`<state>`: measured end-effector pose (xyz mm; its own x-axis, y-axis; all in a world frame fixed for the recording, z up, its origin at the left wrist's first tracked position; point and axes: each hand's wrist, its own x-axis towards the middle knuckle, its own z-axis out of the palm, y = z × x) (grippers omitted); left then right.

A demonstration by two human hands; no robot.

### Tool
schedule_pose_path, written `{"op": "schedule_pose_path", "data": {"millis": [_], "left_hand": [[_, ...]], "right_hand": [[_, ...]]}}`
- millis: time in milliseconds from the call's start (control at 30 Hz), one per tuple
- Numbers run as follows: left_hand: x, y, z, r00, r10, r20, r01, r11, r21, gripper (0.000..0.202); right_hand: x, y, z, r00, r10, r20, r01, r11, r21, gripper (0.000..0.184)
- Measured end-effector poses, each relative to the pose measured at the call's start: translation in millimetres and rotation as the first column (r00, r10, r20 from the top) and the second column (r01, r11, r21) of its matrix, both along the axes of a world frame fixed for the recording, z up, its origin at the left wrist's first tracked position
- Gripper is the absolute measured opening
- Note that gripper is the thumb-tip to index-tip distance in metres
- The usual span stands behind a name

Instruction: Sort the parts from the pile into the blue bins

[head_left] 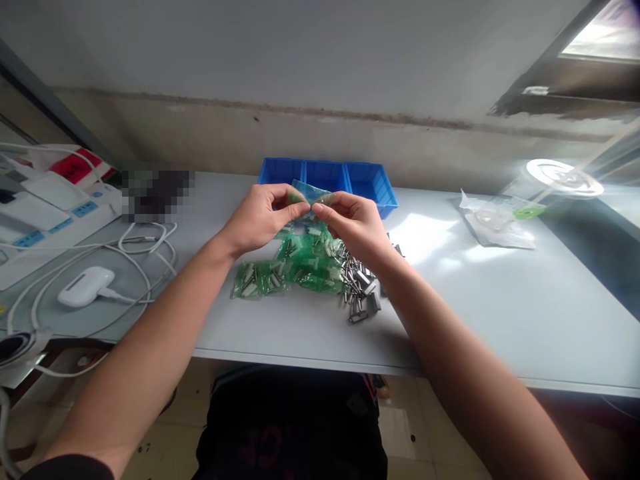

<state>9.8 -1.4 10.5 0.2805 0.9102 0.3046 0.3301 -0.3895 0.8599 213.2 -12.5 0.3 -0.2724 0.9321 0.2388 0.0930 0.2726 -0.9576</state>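
Note:
My left hand (265, 212) and my right hand (353, 217) meet above the table, thumbs and forefingers pinching the edge of a small clear green plastic bag (309, 191). Both hands are closed on it, and whether anything is inside cannot be made out. Below them lies a pile of green plastic bags (305, 260) with small metal parts in them. Under my right hand, loose metal parts (361, 293), pins and blocky pieces, are heaped beside the bags. Just behind my hands stands a blue three-compartment bin (370, 183), partly hidden by them.
On the left are a power strip (55, 227), tangled white cables (145, 267) and a white earbud case (86, 287). A clear plastic packet (495, 220) lies at the right. The wall (320, 120) closes off the back; the table's front edge (300, 362) is near my body.

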Motion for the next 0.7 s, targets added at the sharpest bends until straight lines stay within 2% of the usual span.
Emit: {"op": "schedule_pose_path", "data": {"millis": [133,300,533,633,700], "left_hand": [[1,-2,1.3,0.997,-0.074,0.009,0.075,0.996,-0.054,0.029],[2,1,-4.3,0.999,-0.054,-0.002,0.053,0.997,-0.057,0.04],[7,1,-9.5,0.998,-0.066,-0.019,0.067,0.998,0.012,0.03],[12,-1,-9.0,1.0,0.016,-0.003,-0.015,0.998,0.056,0.03],[11,-3,-7.9,0.984,0.174,0.036,-0.177,0.976,0.128,0.032]], "right_hand": [[-1,0,0.9,0.999,-0.024,-0.045,0.023,0.999,-0.034,0.039],[0,2,-1.3,1.0,-0.014,-0.016,0.013,0.999,-0.037,0.036],[0,3,-1.1,0.999,-0.015,-0.048,0.015,1.0,-0.004,0.039],[1,4,0.3,0.998,-0.056,-0.039,0.056,0.998,-0.008,0.035],[2,4,1.1,0.994,-0.102,-0.027,0.102,0.995,-0.003,0.03]]}}
